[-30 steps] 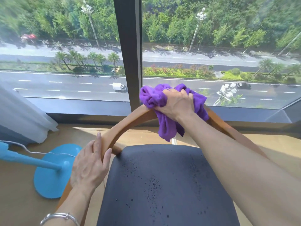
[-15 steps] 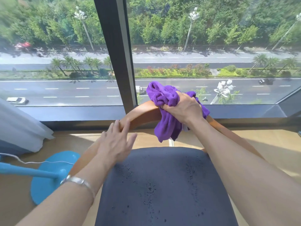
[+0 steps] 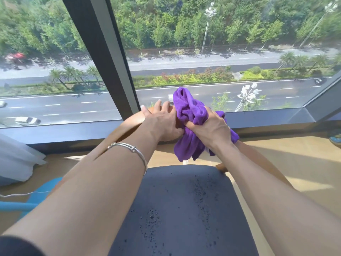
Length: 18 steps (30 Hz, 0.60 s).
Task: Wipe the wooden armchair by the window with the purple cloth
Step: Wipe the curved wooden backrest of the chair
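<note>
1. Head view: the left hand (image 3: 162, 122) lies palm-down on the top of the wooden armchair's (image 3: 127, 126) curved back rail. Its fingers stretch over the far edge and grasp nothing. A silver bracelet (image 3: 129, 150) circles the wrist.
2. The right hand (image 3: 210, 129), just beside the left at its 3 o'clock, clenches the bunched purple cloth (image 3: 191, 111) against the same rail. Folds stand up at 12 o'clock of the knuckles, and a tail hangs at 6 o'clock toward the seat.
3. Both forearms reach forward over the dark seat cushion (image 3: 184, 209), which is speckled with grit.
4. The rail top stands close before the window sill (image 3: 73, 133). A dark mullion (image 3: 103, 52) rises at 11 o'clock of the left hand.
5. Bare rail arcs down at 8 and 4 o'clock of the hands. A white curtain (image 3: 16, 154) and a blue stand (image 3: 42, 193) sit at 9 o'clock of the seat, and sunlit floor (image 3: 295, 163) lies at 3 o'clock.
</note>
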Available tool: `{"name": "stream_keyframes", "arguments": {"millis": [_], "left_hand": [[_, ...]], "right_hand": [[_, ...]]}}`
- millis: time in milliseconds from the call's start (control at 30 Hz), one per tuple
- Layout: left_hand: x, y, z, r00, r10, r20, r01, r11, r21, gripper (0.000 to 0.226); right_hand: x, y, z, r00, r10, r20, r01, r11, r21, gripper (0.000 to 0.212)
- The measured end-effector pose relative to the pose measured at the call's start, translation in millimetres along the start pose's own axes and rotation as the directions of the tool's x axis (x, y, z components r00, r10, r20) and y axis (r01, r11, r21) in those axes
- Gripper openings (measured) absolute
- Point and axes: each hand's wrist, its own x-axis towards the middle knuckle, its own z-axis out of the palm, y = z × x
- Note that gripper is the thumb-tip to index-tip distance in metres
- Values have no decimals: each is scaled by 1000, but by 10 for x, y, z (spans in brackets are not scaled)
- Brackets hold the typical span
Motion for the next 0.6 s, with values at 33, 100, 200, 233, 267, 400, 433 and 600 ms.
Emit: {"name": "stream_keyframes", "arguments": {"millis": [33, 100, 200, 233, 267, 400, 433, 600], "left_hand": [[32, 64, 4, 1000, 1, 13, -1, 999, 37, 80], [70, 160, 13, 999, 8, 41, -13, 992, 123, 87], [71, 209, 39, 999, 22, 28, -27, 979, 202, 94], [64, 208, 52, 1000, 24, 15, -27, 976, 218, 94], [56, 214, 64, 1000, 30, 5, -30, 972, 232, 94], [51, 236, 52, 1000, 19, 22, -24, 967, 254, 97], [59, 243, 42, 1000, 8, 29, -15, 966, 257, 97], [35, 270, 59, 1000, -22, 12, 18, 961, 277, 94]], "right_hand": [[-17, 57, -7, 1000, 13, -2, -13, 1000, -6, 67], [-54, 172, -26, 999, 38, -11, -38, 999, -34, 68], [-128, 356, -77, 998, 66, -14, -67, 992, -109, 71], [-154, 414, -102, 997, 72, -12, -73, 987, -141, 73], [-178, 468, -128, 997, 78, -7, -78, 981, -176, 74], [-226, 485, -151, 996, 92, -9, -91, 968, -234, 71], [-229, 452, -137, 995, 94, -19, -96, 969, -226, 69], [-262, 489, -158, 999, 45, -5, -44, 962, -269, 67]]}}
